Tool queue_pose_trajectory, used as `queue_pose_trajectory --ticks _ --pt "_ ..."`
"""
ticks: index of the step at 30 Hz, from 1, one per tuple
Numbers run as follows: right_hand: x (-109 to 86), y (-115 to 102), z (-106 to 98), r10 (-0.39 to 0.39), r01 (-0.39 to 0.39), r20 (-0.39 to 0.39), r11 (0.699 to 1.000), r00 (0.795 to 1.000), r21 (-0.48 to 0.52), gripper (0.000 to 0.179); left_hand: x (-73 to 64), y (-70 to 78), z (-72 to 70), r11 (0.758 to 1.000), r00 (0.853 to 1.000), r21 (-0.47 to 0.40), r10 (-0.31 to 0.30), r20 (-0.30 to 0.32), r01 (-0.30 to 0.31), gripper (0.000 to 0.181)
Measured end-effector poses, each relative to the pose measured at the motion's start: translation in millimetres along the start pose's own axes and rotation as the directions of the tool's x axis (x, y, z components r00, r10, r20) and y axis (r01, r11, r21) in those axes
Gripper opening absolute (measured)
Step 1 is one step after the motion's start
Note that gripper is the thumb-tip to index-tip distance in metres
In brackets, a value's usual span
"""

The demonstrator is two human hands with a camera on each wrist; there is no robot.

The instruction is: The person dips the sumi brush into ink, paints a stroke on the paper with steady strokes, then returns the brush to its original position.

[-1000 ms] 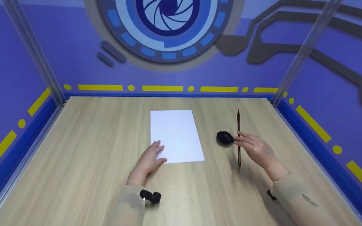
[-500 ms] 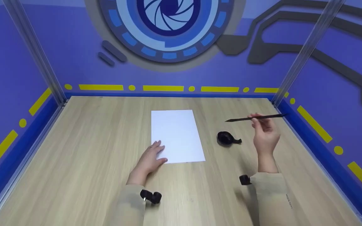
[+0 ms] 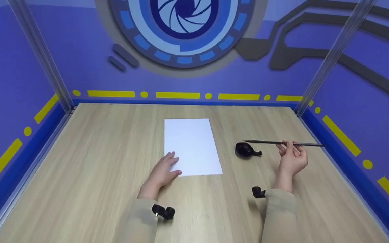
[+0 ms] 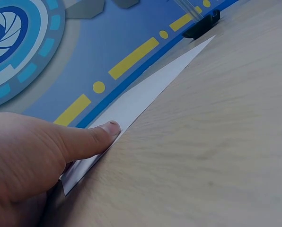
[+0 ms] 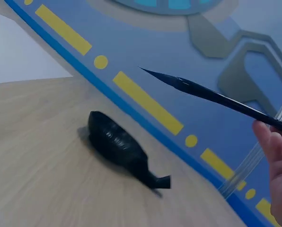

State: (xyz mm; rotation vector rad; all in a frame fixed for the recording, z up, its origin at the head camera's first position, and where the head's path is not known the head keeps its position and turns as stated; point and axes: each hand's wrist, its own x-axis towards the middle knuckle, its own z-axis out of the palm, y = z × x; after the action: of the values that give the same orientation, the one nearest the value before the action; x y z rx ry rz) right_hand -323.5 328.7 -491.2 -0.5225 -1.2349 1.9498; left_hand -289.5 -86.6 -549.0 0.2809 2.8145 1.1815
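Note:
My left hand lies on the lower left corner of a white sheet of paper, fingers spread and the thumb by its near edge. In the left wrist view the thumb rests on the paper. My right hand pinches a dark writing brush by its handle, holding it nearly level with its pointed tip to the left. Just below that tip, apart from it, sits a small black ink dish with a short spout-like handle. The right wrist view shows the brush raised above the dish.
The wooden table is enclosed by blue-purple printed panels at the back and sides. Clear posts stand at the back corners. A small black camera is worn at the left wrist and another at the right.
My right hand turned the brush from pointing away to level with its tip leftward, then lowered it towards the ink dish. The left hand stayed on the paper.

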Motion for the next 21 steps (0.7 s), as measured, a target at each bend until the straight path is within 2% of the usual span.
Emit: queue_pose_trajectory --ticks 4,9,21 --pt "-0.1 11.7 -4.9 0.039 -0.040 -0.048 0.999 0.998 -0.010 0.015 1.2 -0.4 0.1 1.000 1.000 0.000 0.006 -0.001 -0.006 0.058" --pt "-3.6 18.2 -9.4 0.083 -0.082 -0.058 0.997 0.995 0.006 0.015 1.4 -0.8 0.5 1.000 1.000 -0.002 0.009 0.002 -0.009 0.058" --pt "-6.5 24.9 -11.6 0.062 -0.063 -0.028 0.996 0.998 -0.063 0.016 0.8 -0.9 0.4 1.000 1.000 0.001 -0.012 0.001 0.012 0.058"
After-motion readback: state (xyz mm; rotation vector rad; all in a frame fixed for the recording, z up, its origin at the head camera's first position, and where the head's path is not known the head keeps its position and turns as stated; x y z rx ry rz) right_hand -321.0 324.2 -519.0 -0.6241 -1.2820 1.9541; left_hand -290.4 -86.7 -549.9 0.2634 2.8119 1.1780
